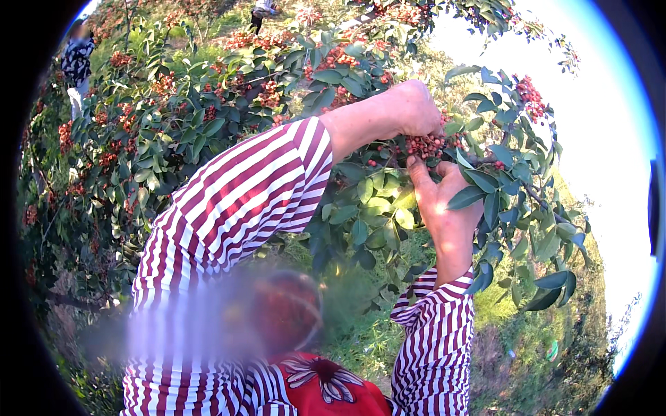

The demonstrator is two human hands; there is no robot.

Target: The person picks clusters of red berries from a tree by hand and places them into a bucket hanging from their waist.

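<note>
Head: berries (424,145), open sky (603,139) rightward

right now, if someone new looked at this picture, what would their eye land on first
Probably the bold burgundy-and-white striped sleeves, the left one sweeping up from the lower left. They lead to the left hand and, below it, the right hand, both at a cluster of red berries right of upper centre. Next come the red cloth with a flower print at the bottom and the glaring sky at right.
</note>
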